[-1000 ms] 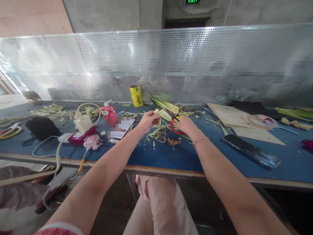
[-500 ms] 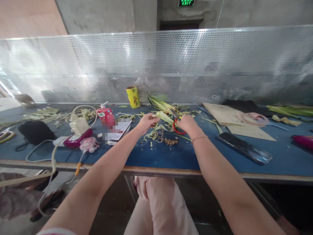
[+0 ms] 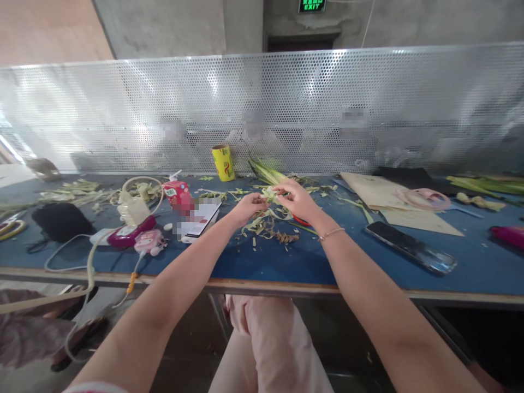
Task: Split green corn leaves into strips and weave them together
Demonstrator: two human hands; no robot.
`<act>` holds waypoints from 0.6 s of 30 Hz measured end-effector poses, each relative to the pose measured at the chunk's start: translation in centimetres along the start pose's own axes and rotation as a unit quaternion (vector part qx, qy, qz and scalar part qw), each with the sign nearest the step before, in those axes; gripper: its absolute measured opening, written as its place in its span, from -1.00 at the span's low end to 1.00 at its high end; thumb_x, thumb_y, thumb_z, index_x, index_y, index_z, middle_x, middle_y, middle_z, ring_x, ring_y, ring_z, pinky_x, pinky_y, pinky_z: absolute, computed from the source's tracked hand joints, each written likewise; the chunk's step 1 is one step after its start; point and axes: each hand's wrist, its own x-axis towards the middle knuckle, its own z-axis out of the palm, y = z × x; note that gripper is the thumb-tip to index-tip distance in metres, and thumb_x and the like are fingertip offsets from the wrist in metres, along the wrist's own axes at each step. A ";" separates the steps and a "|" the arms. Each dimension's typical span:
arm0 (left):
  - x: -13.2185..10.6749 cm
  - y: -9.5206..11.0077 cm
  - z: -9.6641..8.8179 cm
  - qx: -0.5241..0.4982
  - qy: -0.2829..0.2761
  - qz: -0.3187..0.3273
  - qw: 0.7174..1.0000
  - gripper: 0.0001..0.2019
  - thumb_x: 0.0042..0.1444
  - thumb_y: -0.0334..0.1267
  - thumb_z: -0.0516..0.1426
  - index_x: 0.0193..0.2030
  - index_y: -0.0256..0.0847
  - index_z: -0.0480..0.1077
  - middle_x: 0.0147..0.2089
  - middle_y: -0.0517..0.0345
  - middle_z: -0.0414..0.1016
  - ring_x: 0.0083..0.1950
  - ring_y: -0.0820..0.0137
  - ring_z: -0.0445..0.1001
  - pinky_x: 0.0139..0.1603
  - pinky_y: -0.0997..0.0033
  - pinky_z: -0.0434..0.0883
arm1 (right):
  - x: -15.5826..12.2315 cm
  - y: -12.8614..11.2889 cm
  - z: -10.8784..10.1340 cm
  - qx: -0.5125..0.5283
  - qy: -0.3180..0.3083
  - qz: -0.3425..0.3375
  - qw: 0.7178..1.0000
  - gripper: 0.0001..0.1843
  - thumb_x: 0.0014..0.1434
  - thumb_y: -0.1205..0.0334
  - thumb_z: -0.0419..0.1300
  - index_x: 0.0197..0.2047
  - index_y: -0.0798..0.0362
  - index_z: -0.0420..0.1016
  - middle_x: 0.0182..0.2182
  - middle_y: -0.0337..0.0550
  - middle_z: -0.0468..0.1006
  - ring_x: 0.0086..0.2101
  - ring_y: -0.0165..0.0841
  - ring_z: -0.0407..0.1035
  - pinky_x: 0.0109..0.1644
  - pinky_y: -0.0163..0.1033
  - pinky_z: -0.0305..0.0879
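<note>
From my remote seat I count one left hand [image 3: 248,208], one right hand [image 3: 301,202], one yellow roll [image 3: 223,163] far, one black pouch [image 3: 61,222] left, one smartphone [image 3: 410,247] right, one exit sign [image 3: 311,5].

yellow cylinder [image 3: 223,163] near perforated screen [image 3: 135,109] | black pouch [image 3: 61,222] left | phone [image 3: 410,247] lying right

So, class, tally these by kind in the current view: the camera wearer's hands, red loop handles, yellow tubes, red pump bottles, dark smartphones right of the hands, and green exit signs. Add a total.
Hands: 2, left hand and right hand
Red loop handle: 1, partly hidden
Yellow tube: 1
Red pump bottle: 1
Dark smartphone: 1
Green exit sign: 1
Total: 7
</note>
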 end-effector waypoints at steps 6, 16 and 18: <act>-0.1 0.0 0.1 0.032 -0.009 0.016 0.999 -0.80 -0.18 -0.44 0.27 -0.49 -0.30 0.29 -0.58 0.30 0.29 -0.55 0.60 0.27 -0.46 0.52 0.22 | 0.1 0.4 0.3 -0.064 -0.007 -0.009 0.998 -0.80 0.10 0.22 0.13 -0.23 0.08 0.51 -0.18 -0.03 0.46 -0.23 -0.32 0.38 -0.23 -0.22 0.39; 0.1 0.3 -0.3 -0.044 -0.019 -0.039 0.998 -0.79 -0.18 -0.47 0.28 -0.41 -0.32 0.32 -0.54 0.26 0.38 -0.49 0.57 0.39 -0.32 0.47 0.34 | 0.3 0.9 1.1 0.020 0.054 0.053 0.997 -0.76 0.09 0.15 0.17 -0.21 0.07 0.53 -0.39 -0.12 0.56 -0.41 -0.34 0.41 -0.25 -0.16 0.37; -0.1 0.5 -0.3 -0.064 -0.010 -0.065 0.996 -0.77 -0.18 -0.52 0.27 -0.36 -0.33 0.34 -0.51 0.23 0.42 -0.46 0.55 0.43 -0.26 0.43 0.37 | 0.5 1.4 1.2 0.030 0.068 0.063 0.995 -0.77 0.07 0.13 0.18 -0.24 0.06 0.53 -0.41 -0.13 0.56 -0.42 -0.34 0.41 -0.26 -0.17 0.36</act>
